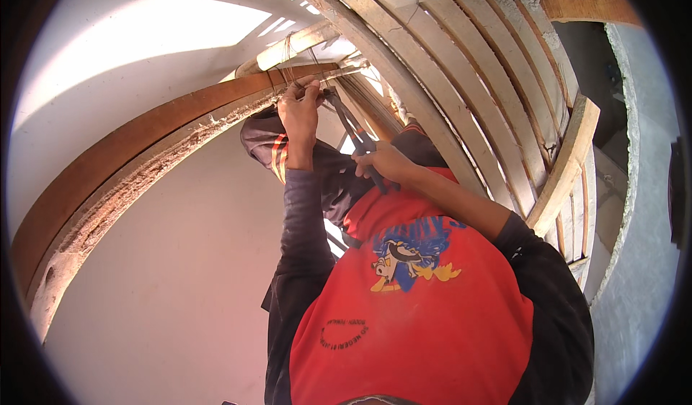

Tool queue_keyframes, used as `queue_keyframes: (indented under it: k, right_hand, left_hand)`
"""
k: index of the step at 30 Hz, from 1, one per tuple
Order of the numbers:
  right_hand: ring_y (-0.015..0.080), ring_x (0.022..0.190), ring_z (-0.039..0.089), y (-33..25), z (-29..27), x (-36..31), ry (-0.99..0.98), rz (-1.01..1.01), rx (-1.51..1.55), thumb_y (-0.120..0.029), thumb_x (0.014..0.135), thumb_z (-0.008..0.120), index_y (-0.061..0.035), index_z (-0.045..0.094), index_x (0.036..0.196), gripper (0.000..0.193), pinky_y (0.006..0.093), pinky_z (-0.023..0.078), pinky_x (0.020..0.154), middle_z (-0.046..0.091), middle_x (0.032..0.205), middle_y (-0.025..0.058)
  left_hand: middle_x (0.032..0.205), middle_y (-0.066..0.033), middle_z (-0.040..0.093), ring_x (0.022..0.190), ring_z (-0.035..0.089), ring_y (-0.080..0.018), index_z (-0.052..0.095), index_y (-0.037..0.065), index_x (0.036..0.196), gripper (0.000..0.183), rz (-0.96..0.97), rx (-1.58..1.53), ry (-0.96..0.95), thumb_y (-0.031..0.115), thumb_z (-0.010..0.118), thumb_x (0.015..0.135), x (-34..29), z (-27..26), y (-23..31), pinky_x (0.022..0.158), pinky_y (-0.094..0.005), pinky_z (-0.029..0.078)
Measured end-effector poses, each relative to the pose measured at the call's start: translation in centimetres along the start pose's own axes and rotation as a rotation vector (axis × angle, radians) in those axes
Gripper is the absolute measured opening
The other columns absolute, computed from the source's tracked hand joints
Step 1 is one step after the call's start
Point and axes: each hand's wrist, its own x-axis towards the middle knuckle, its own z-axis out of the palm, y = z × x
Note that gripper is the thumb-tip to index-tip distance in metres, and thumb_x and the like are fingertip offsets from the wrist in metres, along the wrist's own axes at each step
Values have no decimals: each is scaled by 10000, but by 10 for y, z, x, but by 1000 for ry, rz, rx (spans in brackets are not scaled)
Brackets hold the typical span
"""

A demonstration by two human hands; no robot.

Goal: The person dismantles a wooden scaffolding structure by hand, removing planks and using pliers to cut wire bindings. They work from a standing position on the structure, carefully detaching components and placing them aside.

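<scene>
My right hand is wrapped round the handles of dark long-handled pincers. Their jaws reach up to the wooden beam, close beside the fingers of my left hand. That hand is closed in a pinch on thin wire, whose strands loop over a pale round pole and hang down to the beam. Whether the jaws grip the wire is too small to tell.
A long brown wooden beam curves along the left, with a rough, crusted timber edge below it. Several pale planks run down the right. A short timber slants across them. A grey wall stands at far right.
</scene>
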Motion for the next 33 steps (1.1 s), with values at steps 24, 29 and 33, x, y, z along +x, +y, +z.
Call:
queue_keyframes:
  k: [24,29,33]
  right_hand:
    - [241,767,647,-47,-4,-24,-86,146,-3,-65,861,519,49,511,996,177,323,539,603,617,913,171]
    - [202,774,637,-35,-11,-17,-59,87,-112,-78,861,533,25,526,963,145,324,518,638,600,843,114]
    - [152,727,595,-30,-3,-20,38,108,115,-119,883,552,1,535,923,128,290,488,605,579,818,81]
  left_hand:
    - [819,-40,611,761,593,-93,646,9,977,148,-83,-57,-23,107,632,867,-2,-2,-1,717,-245,563]
    - [838,-58,631,764,602,-107,652,7,983,162,-85,-23,-11,112,638,860,-1,-3,1,712,-248,550]
    - [982,-103,645,910,617,-150,638,-1,1046,217,-93,19,-49,112,626,862,-2,-5,2,798,-276,531]
